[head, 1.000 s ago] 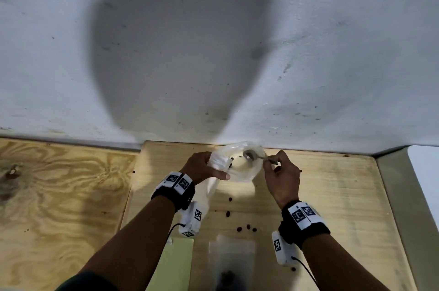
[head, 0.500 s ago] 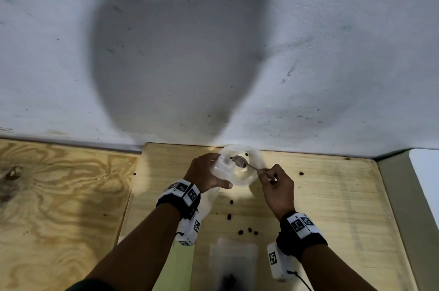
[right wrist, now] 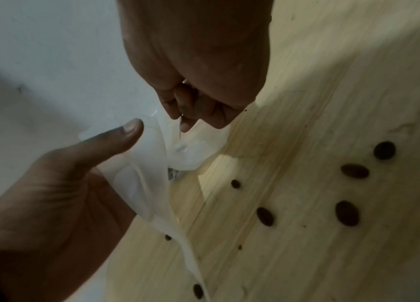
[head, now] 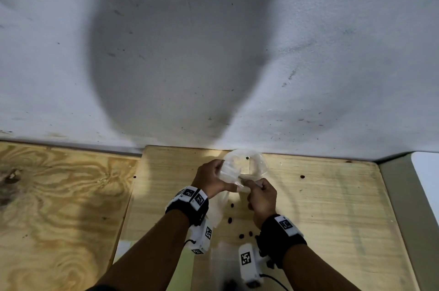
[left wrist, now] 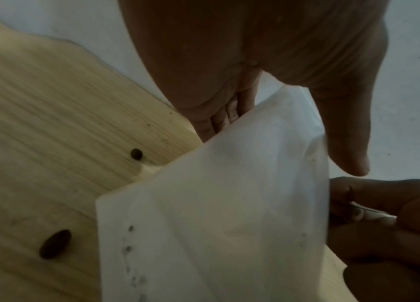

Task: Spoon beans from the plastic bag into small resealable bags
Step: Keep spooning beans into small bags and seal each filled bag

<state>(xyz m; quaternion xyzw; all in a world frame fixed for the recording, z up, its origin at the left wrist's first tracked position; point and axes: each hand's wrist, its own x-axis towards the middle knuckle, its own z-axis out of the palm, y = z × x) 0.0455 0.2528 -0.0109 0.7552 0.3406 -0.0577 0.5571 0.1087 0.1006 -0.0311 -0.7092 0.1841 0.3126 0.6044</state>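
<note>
In the head view my left hand [head: 213, 178] grips the rim of the clear plastic bag [head: 247, 166], holding its mouth open above the wooden table [head: 332, 207]. One bean [head: 247, 158] shows through the plastic. My right hand [head: 259, 189] pinches the spoon handle [right wrist: 179, 127] at the bag's near edge. The spoon points down into the bag, its bowl a dim shape behind the plastic. In the left wrist view my fingers are behind the bag [left wrist: 229, 204] and the thumb [left wrist: 350, 147] is in front. A small resealable bag [head: 223, 259] lies blurred at the bottom edge.
Loose beans [head: 230, 220] lie scattered on the table between my wrists, with one further right [head: 302, 176]. A pale green sheet [head: 184, 274] lies by my left forearm. The white wall [head: 213, 53] rises just behind the bag. A second plywood top [head: 59, 195] adjoins on the left.
The spoon's bowl was over the bag's mouth; now it is down inside the bag. My right hand has come left and nearer, close against my left hand.
</note>
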